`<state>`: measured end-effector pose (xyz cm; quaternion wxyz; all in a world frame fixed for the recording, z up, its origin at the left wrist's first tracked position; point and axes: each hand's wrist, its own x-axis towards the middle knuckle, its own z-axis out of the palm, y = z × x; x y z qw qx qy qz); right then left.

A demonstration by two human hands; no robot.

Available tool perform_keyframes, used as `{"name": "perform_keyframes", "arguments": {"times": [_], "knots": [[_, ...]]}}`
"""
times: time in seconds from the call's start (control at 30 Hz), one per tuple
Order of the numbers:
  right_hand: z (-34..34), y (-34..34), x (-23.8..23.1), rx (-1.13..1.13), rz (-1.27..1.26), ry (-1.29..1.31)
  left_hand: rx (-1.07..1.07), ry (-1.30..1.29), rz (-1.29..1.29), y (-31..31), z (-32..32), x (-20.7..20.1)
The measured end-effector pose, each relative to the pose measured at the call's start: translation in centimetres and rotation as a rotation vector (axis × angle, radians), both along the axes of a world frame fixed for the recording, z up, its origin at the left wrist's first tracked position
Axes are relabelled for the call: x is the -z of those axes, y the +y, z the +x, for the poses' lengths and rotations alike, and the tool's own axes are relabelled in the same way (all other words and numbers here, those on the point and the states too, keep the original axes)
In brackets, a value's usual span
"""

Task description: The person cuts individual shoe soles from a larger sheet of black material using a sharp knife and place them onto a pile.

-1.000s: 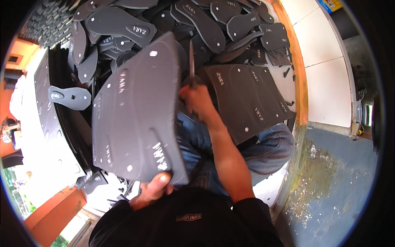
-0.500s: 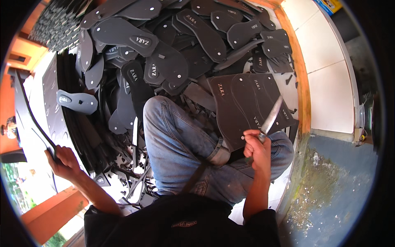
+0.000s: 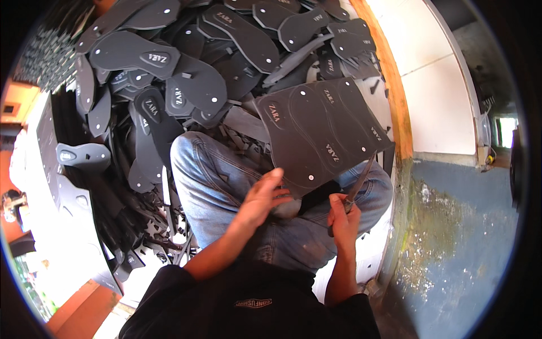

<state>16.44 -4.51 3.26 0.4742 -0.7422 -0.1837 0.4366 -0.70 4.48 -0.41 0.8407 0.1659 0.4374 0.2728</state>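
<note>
The right hand (image 3: 342, 217) gripped a knife (image 3: 359, 182) at the dark foam sheet (image 3: 319, 133) lying across the knees; the left hand (image 3: 261, 198), open, reached for its edge. Steadying it seemed next.

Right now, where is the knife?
In the head view the knife is at the right, gripped in the right hand over the person's right knee. Its blade points up to the lower right edge of the dark foam sheet.
</note>
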Motion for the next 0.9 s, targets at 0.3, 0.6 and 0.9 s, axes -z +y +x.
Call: {"name": "perform_keyframes", "arguments": {"times": [0.3, 0.6, 0.9], "knots": [[-2.1, -5.4, 0.1, -0.187, -0.07, -0.065, -0.306, -0.05, -0.118, -0.5, 2.9, 1.3], [-4.2, -8.2, -1.8, -0.508, -0.286, -0.109, -0.394, 0.068, -0.278, -4.9, -4.2, -4.5], [-4.7, -10.0, -1.2, -0.592, -0.28, -0.214, -0.381, 0.065, -0.233, -6.2, -4.9, -5.3]]}}
